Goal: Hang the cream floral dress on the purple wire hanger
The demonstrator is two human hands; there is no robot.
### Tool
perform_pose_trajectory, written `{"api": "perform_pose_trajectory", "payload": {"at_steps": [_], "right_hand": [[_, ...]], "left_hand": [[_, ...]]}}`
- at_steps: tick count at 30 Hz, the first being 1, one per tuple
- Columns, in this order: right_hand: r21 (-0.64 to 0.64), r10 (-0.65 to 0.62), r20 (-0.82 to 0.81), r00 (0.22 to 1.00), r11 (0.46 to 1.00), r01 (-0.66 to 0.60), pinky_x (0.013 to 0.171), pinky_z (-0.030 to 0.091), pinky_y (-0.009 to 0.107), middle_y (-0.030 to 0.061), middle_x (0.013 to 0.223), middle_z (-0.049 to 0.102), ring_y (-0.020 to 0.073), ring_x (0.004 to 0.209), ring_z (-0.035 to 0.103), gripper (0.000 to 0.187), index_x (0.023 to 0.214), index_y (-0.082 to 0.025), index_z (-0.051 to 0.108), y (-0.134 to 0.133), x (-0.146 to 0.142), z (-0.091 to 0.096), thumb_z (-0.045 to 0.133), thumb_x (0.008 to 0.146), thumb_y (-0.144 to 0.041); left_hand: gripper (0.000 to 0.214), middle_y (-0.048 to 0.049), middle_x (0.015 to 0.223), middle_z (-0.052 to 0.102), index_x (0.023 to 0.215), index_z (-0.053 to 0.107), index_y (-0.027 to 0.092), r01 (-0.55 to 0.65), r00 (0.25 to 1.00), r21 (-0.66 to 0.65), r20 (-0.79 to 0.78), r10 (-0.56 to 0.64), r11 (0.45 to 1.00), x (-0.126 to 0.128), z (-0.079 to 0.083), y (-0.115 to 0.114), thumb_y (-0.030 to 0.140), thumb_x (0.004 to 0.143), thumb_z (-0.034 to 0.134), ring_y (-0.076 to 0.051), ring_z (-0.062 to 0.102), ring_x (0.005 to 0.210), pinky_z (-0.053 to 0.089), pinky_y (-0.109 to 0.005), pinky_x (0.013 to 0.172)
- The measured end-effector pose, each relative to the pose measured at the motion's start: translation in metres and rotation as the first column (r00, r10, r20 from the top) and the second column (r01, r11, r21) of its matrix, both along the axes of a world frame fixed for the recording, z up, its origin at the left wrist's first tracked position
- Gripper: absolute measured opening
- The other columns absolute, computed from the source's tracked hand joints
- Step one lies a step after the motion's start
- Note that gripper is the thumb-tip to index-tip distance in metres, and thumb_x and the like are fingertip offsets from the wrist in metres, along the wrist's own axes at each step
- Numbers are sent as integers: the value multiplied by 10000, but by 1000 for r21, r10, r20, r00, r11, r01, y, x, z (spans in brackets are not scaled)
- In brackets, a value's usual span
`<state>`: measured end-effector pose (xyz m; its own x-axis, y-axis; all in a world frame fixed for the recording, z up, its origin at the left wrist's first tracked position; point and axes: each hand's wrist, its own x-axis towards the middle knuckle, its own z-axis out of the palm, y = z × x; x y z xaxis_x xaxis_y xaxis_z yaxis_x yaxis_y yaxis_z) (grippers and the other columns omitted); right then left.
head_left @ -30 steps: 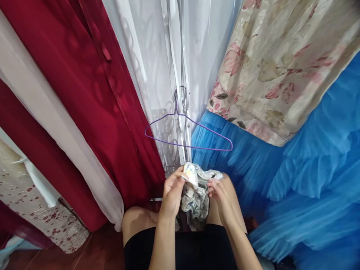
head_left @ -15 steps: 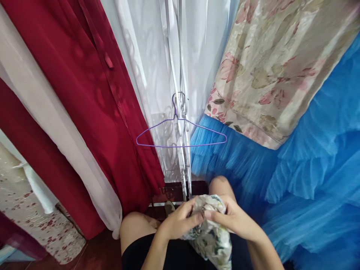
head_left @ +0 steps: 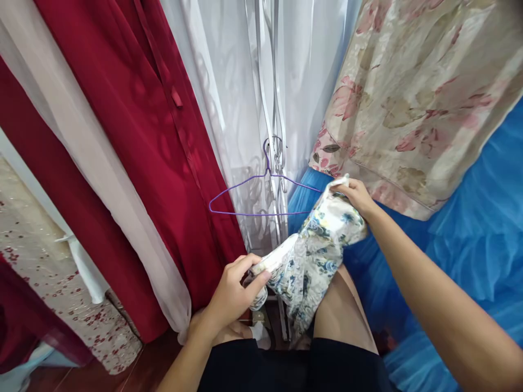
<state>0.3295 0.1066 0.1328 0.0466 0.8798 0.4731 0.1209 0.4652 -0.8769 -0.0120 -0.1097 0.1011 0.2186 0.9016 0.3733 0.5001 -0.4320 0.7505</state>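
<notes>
The floral garment [head_left: 316, 253] hides one end of the purple hanger [head_left: 261, 214] — and, seemingly, part of the right hand [head_left: 358, 197].

Black cloth [head_left: 235, 367] covered the tops of the legs [head_left: 347, 321] and had a straight edge, maybe shorts or a skirt. The left hand [head_left: 235, 287], the right hand [head_left: 355, 196] and both long, thin arms [head_left: 433, 283] were bare.

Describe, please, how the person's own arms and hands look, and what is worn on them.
The left hand and right hand are bare, without gloves. No sleeve, watch or bracelet shows on either forearm. Nail details are too small to tell.
</notes>
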Motion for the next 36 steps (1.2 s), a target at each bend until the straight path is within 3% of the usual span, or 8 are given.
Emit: {"api": "perform_pose_trajectory", "payload": {"at_steps": [5, 9, 14, 19, 22, 27, 32, 36], "right_hand": [[-164, 275, -31, 961, 947, -276, 603, 401, 255, -33, 652, 606, 135, 612, 530, 269, 755, -189, 654, 15, -28, 17, 803, 618, -367], [-288, 433, -47, 900, 857, -427, 591, 434, 258, -18, 683, 643, 143, 612, 565, 278, 807, -183, 671, 11, -31, 23, 826, 627, -329], [-363, 526, -18, 851, 789, -495, 606, 466, 253, 21, 760, 724, 155, 655, 634, 305, 851, -161, 734, 4, -24, 34, 857, 633, -337], [-403, 531, -28, 847, 770, -495, 550, 474, 247, 31, 735, 741, 158, 610, 651, 278, 792, -150, 750, 2, -22, 46, 887, 592, -286], [-416, 525, -79, 847, 755, -507, 568, 509, 249, 48, 763, 761, 167, 624, 674, 286, 811, -139, 758, -1, -23, 48, 885, 583, -254], [-522, 475, -75, 877, 731, -440, 661, 565, 274, 100, 887, 782, 207, 736, 709, 272, 868, -149, 755, -17, -29, 44, 849, 657, -292], [-381, 264, 215, 940, 909, -168, 496, 419, 241, 27, 716, 685, 141, 587, 568, 332, 784, -185, 729, -35, -32, 25, 805, 764, -508], [-131, 179, 338, 924, 981, -142, 455, 187, 261, -49, 501, 381, 82, 479, 273, 560, 542, -191, 531, -48, -25, 11, 744, 767, -657]], "left_hand": [[184, 10, 797, 622, 927, 652, 195, -10, 994, 49, 105, 5, 999, 1, 15, 10, 374, 949, 615, -138, 552, 718, 426, -241, 669], [165, -7, 823, 647, 929, 665, 205, -106, 988, 119, -96, 118, 987, -37, 9, 37, 339, 950, 571, -176, 587, 779, 443, -287, 748], [241, -46, 865, 669, 866, 618, 220, -187, 799, 238, -528, 289, 953, -98, 5, 84, 365, 977, 460, -261, 614, 929, 388, -447, 987], [256, -93, 1001, 676, 1018, 554, 242, -412, 676, 356, -498, 543, 839, -109, 28, 121, 312, 1007, 307, -325, 618, 989, 450, -472, 881], [225, -114, 1194, 649, 1117, 530, 237, -396, 781, 430, -306, 544, 811, -101, 43, 146, 253, 964, 366, -323, 584, 1119, 455, -488, 949], [405, -121, 1343, 600, 1305, 438, 226, -117, 984, 394, -75, 159, 912, -77, 66, 171, 194, 901, 448, -247, 607, 1186, 502, -420, 984], [590, -78, 1703, 154, 1550, 328, 324, 30, 845, 478, -482, 234, 878, -40, 72, 156, 384, 983, 480, -359, 271, 1516, 259, -598, 1196], [710, -55, 1719, 84, 1625, 169, 338, 23, 709, 465, -632, 314, 885, -31, 58, 154, 485, 997, 463, -375, 98, 1565, 82, -649, 1222]]}}
